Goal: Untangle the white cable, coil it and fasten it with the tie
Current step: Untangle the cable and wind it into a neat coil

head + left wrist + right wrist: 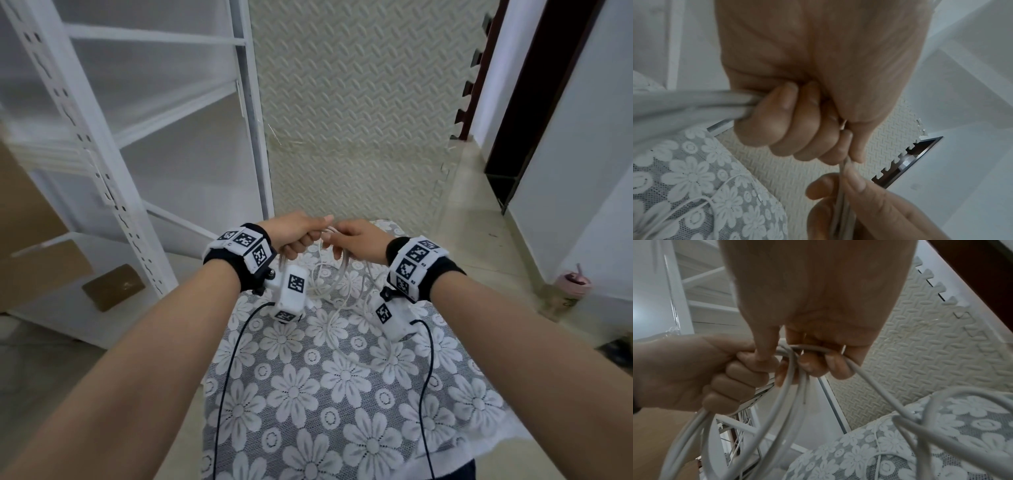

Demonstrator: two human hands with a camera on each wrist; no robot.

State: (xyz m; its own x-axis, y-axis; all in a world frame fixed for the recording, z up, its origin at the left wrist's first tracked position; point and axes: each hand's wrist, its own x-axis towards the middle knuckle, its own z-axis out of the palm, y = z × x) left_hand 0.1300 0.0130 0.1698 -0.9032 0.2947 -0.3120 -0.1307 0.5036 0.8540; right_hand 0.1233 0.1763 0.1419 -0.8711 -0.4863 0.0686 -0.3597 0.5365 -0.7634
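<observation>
Both hands meet above the far end of a small table with a flowered lace cloth (342,394). My left hand (298,236) is a fist around several loops of the white cable (337,284), which leave it as a bundle (694,104). My right hand (356,240) grips the same cable (809,348) right beside the left, fingers curled over a strand. Loops hang below both hands (777,410) and trail onto the cloth (941,426). A thin white wire (694,201) lies on the cloth. I see no tie that I can identify.
A white metal shelving rack (113,137) stands to the left, with cardboard (41,260) beside it. A cream foam mat (359,102) covers the floor ahead. A dark door frame (534,102) and a pink cup (573,279) are at the right.
</observation>
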